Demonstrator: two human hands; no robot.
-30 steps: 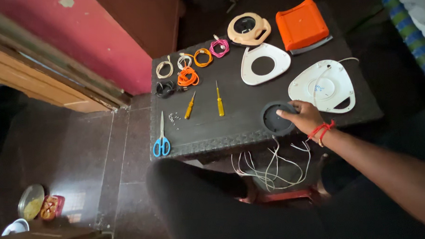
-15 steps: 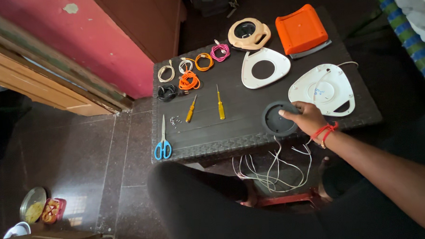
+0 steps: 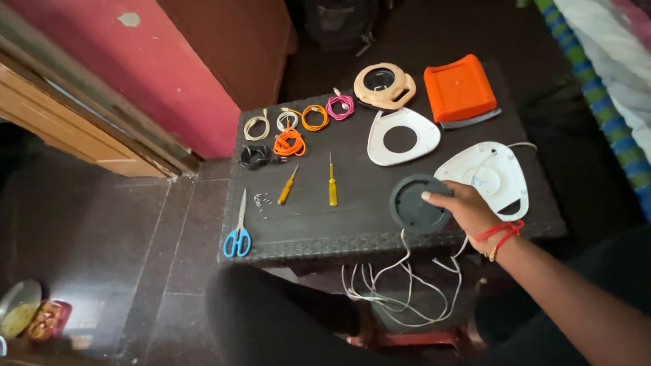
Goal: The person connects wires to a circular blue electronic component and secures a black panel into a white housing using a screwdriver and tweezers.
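Our right hand (image 3: 465,208) held the round black disc (image 3: 415,203) on the dark surface (image 3: 355,218). A white cover (image 3: 488,176) lay just beside it. We could not see our left hand.

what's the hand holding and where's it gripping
The right hand grips the dark round disc by its right rim, on the table. No left hand shows.

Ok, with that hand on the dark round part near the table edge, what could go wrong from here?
The right hand grips the dark round part close to the table's front edge, and white wires hang off below it; a tug might snag them. The white triangular cover lies right beside the hand and could be nudged. Tiny loose screws near the blue scissors could roll off.
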